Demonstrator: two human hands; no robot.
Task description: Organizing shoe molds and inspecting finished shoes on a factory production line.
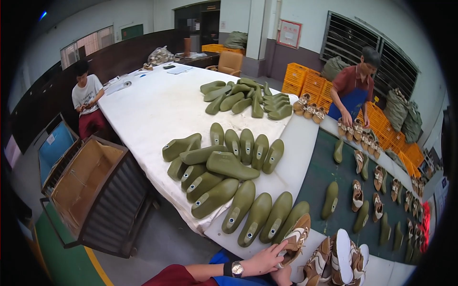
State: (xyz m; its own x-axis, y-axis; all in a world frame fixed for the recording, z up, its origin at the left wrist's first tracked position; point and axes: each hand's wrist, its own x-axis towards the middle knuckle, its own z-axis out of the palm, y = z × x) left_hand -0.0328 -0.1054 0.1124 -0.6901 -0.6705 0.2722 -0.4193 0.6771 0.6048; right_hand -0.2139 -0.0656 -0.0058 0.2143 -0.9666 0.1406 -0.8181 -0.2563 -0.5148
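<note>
Our left hand (265, 260) rests flat, fingers spread, on a brown shoe (295, 238); we judge it light and soft, best gripped at the heel. Right hand (285, 275) mostly hidden, grip unclear.

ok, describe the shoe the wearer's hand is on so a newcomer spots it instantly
Start at the long white table and follow its near edge to the row of olive shoe lasts. Right of them, under the left hand, lies the brown-and-white shoe, the only finished shoe there.
</note>
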